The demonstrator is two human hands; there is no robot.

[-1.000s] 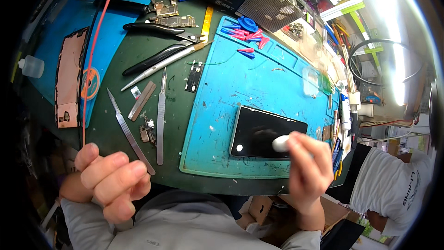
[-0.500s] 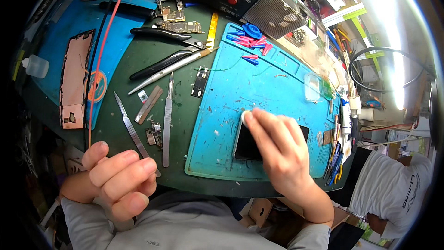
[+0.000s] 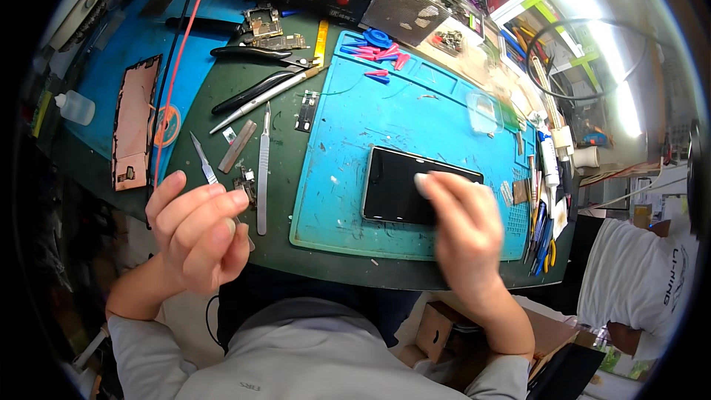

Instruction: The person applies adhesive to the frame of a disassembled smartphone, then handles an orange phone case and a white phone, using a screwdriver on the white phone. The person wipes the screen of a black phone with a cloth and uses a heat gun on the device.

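A phone (image 3: 400, 191) with a black screen and pale frame lies on the light blue work mat (image 3: 337, 211). Over its right part is my right hand (image 3: 470, 230), blurred by motion, with fingers pinched around a small white wad (image 3: 421, 180). The hand hides the phone's lower right part, and whether the wad touches the glass is unclear. My left hand (image 3: 196, 233) hovers at the table's near left, palm turned up, its fingers loosely curled and apart with nothing visible in them. Below it lies a silver pair of tweezers (image 3: 202, 159), partly covered by the hand.
Left of the mat lie a scalpel handle (image 3: 263, 178), black-handled cutters (image 3: 255, 54) and small circuit boards (image 3: 278, 41). A copper-coloured panel (image 3: 137, 122) rests farther left. Red and blue caps (image 3: 381, 52) sit in the mat's tray. Screwdrivers (image 3: 543, 230) line the right edge. A person (image 3: 629, 274) is at the right.
My right hand has shifted right and slightly down across the phone, uncovering more of its left part. My left hand has risen a little. The whole view has shifted slightly.
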